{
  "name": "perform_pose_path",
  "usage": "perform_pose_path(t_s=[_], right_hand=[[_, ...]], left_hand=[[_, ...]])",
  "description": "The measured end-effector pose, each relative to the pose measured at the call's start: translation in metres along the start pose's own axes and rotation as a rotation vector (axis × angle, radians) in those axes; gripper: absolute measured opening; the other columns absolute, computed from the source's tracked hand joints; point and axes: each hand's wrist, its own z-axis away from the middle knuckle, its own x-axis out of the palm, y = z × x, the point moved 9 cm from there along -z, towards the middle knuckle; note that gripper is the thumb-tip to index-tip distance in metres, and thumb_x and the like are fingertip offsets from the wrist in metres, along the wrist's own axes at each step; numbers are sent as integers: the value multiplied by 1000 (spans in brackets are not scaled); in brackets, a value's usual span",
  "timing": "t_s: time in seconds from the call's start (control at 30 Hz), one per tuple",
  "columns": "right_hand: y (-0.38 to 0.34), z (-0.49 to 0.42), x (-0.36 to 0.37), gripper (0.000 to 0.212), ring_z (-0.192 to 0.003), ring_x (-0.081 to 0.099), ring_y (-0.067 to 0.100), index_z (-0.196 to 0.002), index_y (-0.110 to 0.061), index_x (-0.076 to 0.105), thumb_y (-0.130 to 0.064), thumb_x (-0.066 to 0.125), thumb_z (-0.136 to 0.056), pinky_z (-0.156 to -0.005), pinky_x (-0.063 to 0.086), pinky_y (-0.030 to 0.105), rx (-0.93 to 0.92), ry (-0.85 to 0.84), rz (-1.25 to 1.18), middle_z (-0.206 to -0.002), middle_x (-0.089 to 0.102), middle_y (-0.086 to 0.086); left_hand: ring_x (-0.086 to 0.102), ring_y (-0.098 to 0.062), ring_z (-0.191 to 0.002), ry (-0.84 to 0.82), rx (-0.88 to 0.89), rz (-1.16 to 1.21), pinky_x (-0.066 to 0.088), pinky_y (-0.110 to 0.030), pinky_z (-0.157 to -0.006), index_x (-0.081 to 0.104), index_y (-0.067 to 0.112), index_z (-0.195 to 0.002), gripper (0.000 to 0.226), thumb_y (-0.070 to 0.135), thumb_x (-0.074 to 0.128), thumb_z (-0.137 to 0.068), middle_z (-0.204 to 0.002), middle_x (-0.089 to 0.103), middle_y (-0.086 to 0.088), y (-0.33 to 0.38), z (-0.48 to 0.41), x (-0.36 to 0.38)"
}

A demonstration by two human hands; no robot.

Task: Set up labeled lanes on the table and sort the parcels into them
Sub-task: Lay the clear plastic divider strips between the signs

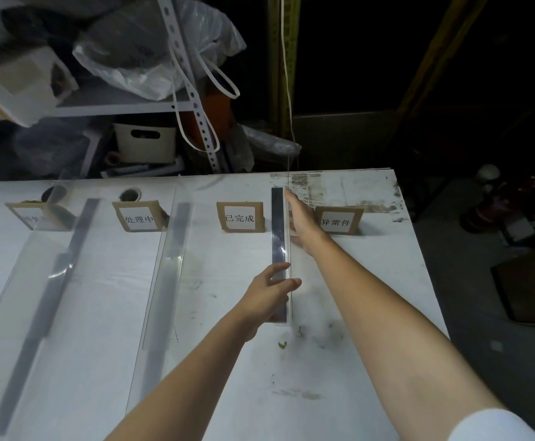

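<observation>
Several cardboard label stands with Chinese text stand in a row at the back of the white table: a far-left label, one reading 处理中, one reading 已完成 and one reading 异常件. Clear acrylic divider panels with dark base strips stand between them, a left divider and a middle divider. A third clear divider stands upright between the last two labels. My left hand grips its near end. My right hand lies flat against its far right side with straight fingers. No parcels are in view.
Behind the table stands a metal shelf loaded with plastic bags, a white box and a cream bin. The table's right edge drops to a dark floor holding a cardboard piece and small clutter.
</observation>
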Motion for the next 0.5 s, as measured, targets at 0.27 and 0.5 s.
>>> perform_pose_path(t_s=[0.27, 0.5], right_hand=[[11, 1, 6, 75, -133, 46, 31, -146, -37, 45, -79, 49, -83, -104, 44, 54, 79, -53, -25, -150, 48, 1], [6, 0, 1, 80, -134, 46, 31, -147, -35, 44, -81, 44, -81, -103, 45, 50, 66, -17, 66, -148, 49, 0]], left_hand=[[65, -16, -105, 18, 0, -10, 52, -52, -99, 49, 46, -125, 39, 39, 68, -91, -122, 61, 7, -3, 3, 4], [59, -24, -119, 20, -16, -68, 49, -51, -103, 47, 36, -138, 53, 42, 69, -90, -136, 57, -1, 2, 8, 3]])
